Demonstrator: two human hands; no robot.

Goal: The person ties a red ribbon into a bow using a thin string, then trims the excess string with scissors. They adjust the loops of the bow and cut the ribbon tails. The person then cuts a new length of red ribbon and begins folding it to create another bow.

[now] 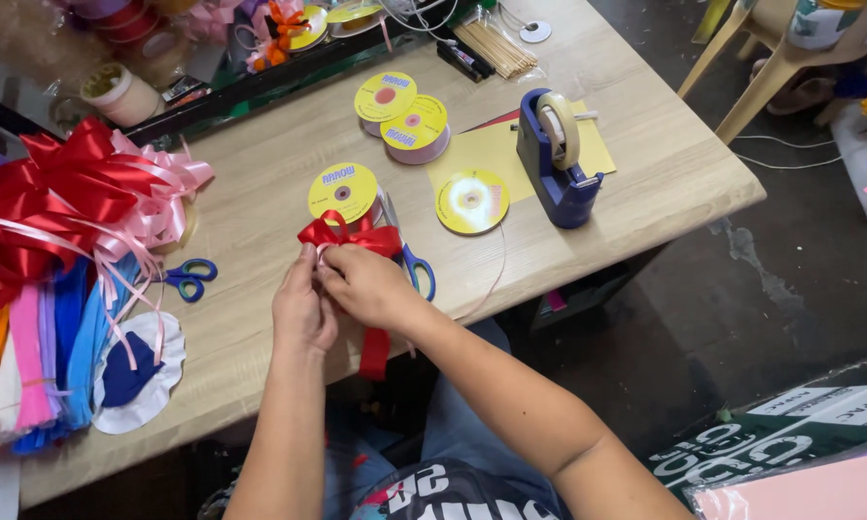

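Red ribbon bow (349, 234) sits pinched between my two hands, just above the near edge of the pale wood-grain table (645, 164). My left hand (303, 308) grips it from below, fingers curled tight around the gathered middle, and my right hand (368, 284) closes over it from the side, thumb and fingertips clamped on the knot. A red tail hangs down past my wrists over the table's edge. Both forearms reach up from my lap, the right one crossing in at a slant.

Beyond my knuckles I count four yellow-faced ribbon spools (343, 192), one just behind the bow, two touching each other further back, and one to the right on a yellow sheet. Two pairs of blue-handled scissors (191, 277) lie here, one left of my hands, one partly under my right hand. One blue tape dispenser (555, 159) stands to the right. Finished red and pink bows (77, 197) pile up at the left. Dark concrete floor (771, 289) lies below.
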